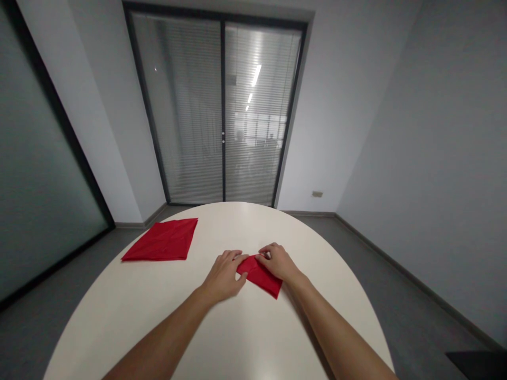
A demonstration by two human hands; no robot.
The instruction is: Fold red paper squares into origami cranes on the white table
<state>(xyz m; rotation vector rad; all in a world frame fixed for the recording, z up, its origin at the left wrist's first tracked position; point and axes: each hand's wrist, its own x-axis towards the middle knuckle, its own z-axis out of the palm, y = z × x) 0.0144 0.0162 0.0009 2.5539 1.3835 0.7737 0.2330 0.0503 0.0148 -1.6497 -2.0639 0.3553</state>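
A small folded red cloth [262,278] lies on the white round table [222,338] in front of me, slanting down to the right. My left hand [226,274] rests at its left end, fingers apart, with the thumb near the lower edge and the fingertips by the upper corner. At the cloth's upper right edge, my right hand [277,261] has its thumb and index finger closed on the fabric. Part of the cloth is hidden under the right hand.
A larger red cloth [164,240] lies flat at the table's far left edge. Beyond the table stand a glass door with blinds [190,116] and grey walls. A dark object [475,364] shows at the lower right corner.
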